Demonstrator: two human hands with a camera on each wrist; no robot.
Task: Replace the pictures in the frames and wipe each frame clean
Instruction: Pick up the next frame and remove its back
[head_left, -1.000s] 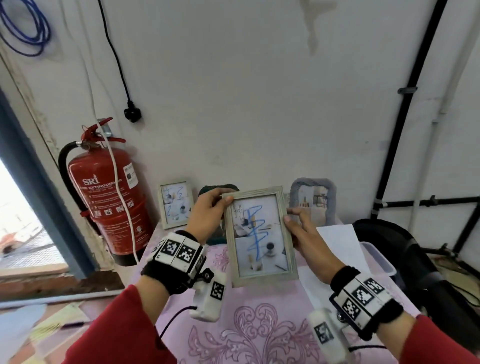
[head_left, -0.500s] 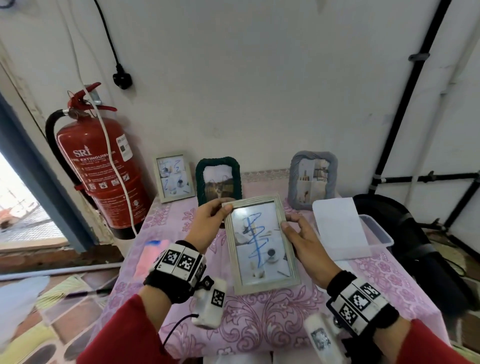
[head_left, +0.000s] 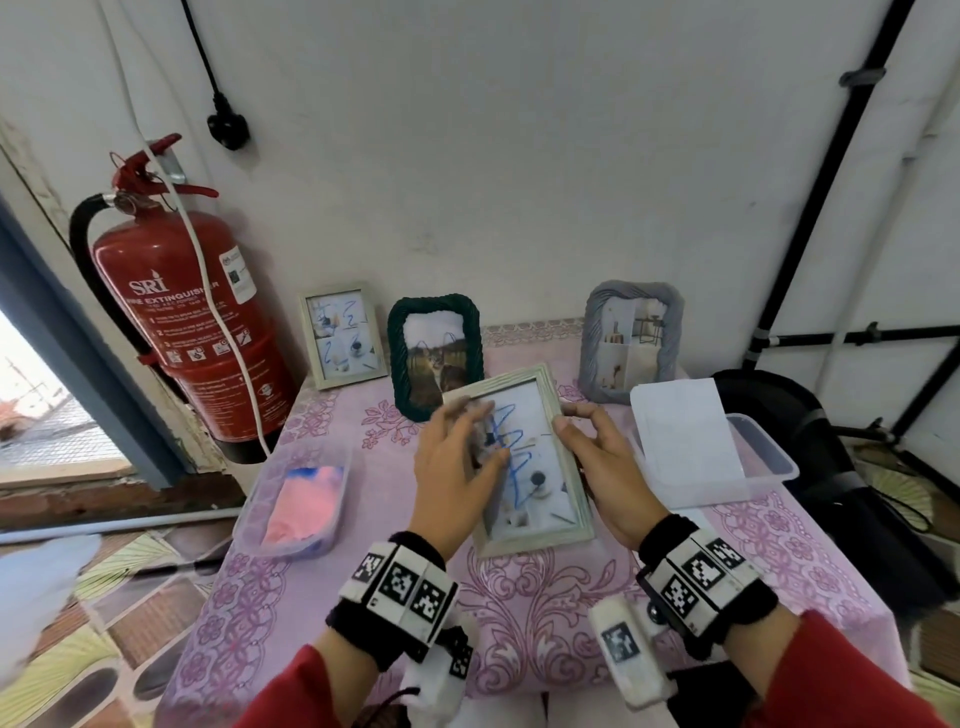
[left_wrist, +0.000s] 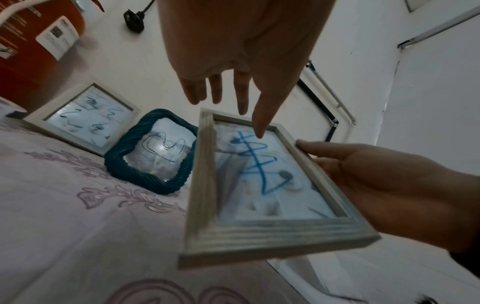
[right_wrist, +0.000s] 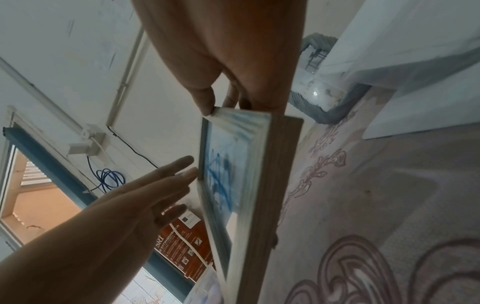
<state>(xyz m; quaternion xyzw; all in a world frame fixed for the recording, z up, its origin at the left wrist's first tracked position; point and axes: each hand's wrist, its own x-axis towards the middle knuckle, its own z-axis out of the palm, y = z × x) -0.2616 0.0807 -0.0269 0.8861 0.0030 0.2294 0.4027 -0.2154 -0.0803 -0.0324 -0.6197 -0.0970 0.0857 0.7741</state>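
- At the far left, beside the table, a red fire extinguisher (head_left: 192, 332) hangs on the wall.
- On the pink tablecloth (head_left: 545, 613), a clear tub (head_left: 296, 499) contains a pink and blue cloth, which I judge is for the wiping.
- At the back stand a small pale frame (head_left: 343, 335) and a dark green frame (head_left: 436, 353), both with scribbles on the glass.
- The left hand (head_left: 457, 473) is spread, fingers straight and apart, in front of the glass; I cannot tell if a fingertip touches it.
- The grey wooden frame (head_left: 519, 457) is held above the table, tilted, and its glass has blue scribbles. It looks light and stiff, but the glass is fragile and smooth, so it is better to take it by the wooden edges.
- The right hand (head_left: 608, 467) pinches the right edge of this frame, thumb in front and fingers behind.
- Further right are a grey frame (head_left: 631, 343) and white sheets (head_left: 685, 447) on a clear box (head_left: 763, 457).
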